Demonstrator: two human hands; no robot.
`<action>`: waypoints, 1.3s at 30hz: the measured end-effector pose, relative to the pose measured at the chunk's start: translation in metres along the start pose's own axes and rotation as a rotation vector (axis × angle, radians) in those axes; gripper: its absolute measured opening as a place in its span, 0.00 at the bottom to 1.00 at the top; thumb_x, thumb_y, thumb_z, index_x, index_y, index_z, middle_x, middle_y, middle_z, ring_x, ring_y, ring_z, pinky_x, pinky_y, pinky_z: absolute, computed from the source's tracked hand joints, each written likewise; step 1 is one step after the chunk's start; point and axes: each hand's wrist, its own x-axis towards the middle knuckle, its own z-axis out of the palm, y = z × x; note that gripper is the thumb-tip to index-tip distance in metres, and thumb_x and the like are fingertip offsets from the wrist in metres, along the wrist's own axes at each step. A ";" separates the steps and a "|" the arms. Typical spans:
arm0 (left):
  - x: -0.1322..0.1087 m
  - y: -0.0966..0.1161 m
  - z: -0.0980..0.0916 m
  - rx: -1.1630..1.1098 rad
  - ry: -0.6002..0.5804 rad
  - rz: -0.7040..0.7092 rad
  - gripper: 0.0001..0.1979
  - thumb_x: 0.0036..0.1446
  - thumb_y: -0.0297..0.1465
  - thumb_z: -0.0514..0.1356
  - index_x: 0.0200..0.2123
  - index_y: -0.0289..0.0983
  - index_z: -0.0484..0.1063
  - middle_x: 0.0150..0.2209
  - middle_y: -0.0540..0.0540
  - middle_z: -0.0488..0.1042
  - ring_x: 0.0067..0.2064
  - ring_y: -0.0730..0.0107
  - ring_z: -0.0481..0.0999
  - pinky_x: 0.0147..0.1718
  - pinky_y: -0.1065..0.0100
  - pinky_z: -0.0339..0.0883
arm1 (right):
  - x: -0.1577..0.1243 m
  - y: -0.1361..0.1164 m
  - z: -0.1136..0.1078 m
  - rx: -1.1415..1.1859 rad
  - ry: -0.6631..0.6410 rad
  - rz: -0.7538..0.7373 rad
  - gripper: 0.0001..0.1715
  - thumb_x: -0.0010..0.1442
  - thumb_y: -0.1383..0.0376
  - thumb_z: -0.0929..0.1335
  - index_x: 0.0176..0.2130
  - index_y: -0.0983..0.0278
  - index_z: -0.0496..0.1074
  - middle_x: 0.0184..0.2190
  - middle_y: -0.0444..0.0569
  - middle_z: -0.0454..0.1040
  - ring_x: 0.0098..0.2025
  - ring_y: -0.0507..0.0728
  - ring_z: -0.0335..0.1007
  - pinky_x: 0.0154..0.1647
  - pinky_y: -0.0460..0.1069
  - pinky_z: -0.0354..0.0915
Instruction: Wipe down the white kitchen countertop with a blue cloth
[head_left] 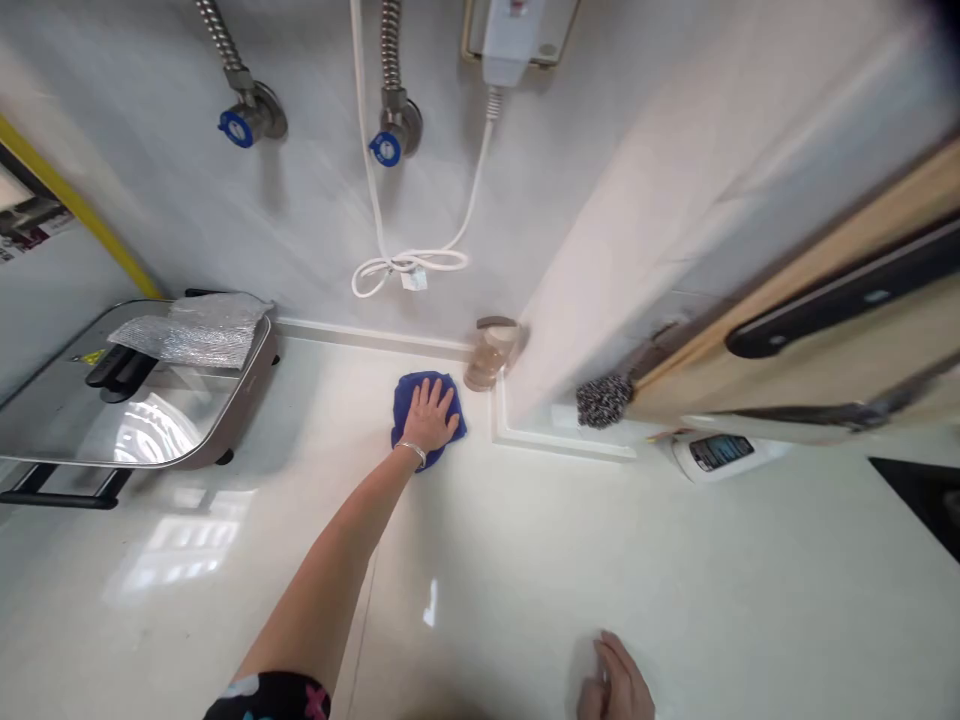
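Note:
My left hand (430, 418) lies flat with spread fingers on a dark blue cloth (405, 396), pressing it against the pale, glossy floor (510, 560). The cloth's edges stick out around the hand. Just right of it, a brownish see-through jug-like container (486, 366) stands in the wall corner, apart from the cloth. Low in the view, near the bottom edge, is my right hand (619, 682). Its fingers are together and loosely curled, with nothing visible in them; the rest of this hand is cut off by the frame.
An electric pan (225, 425) with a glass lid and bubble wrap (199, 335) on top sits at left. A looped white cord (409, 262) hangs from a plug, beside two blue-handled valves (386, 148). At right are a grey scrubber (604, 400), a white bottle (724, 455) and wooden panels (862, 330).

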 end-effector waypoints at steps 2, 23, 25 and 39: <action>-0.017 0.025 0.005 -0.029 0.000 0.079 0.33 0.64 0.43 0.52 0.69 0.35 0.58 0.72 0.37 0.51 0.73 0.43 0.43 0.70 0.44 0.38 | -0.001 -0.007 -0.001 -0.017 -0.003 0.013 0.20 0.66 0.63 0.60 0.54 0.66 0.67 0.53 0.63 0.72 0.52 0.66 0.71 0.49 0.62 0.71; -0.263 0.138 -0.010 -0.182 -0.183 0.511 0.33 0.65 0.44 0.54 0.70 0.43 0.54 0.73 0.43 0.48 0.74 0.52 0.39 0.71 0.47 0.43 | 0.006 -0.025 -0.009 0.026 0.147 0.046 0.22 0.61 0.72 0.61 0.54 0.67 0.70 0.55 0.58 0.72 0.58 0.61 0.69 0.59 0.61 0.68; -0.279 0.122 -0.020 -0.183 -0.201 0.462 0.33 0.65 0.44 0.55 0.70 0.44 0.54 0.73 0.45 0.48 0.74 0.53 0.40 0.70 0.47 0.44 | 0.003 -0.023 -0.010 0.042 0.148 0.044 0.21 0.61 0.72 0.62 0.53 0.67 0.70 0.55 0.58 0.73 0.57 0.62 0.69 0.59 0.61 0.68; -0.344 -0.079 -0.078 0.119 -0.054 -0.402 0.30 0.67 0.43 0.48 0.69 0.42 0.58 0.73 0.45 0.50 0.74 0.53 0.43 0.70 0.47 0.46 | 0.002 -0.025 -0.015 0.056 0.118 0.032 0.23 0.61 0.72 0.62 0.54 0.69 0.70 0.54 0.61 0.73 0.56 0.64 0.71 0.57 0.62 0.69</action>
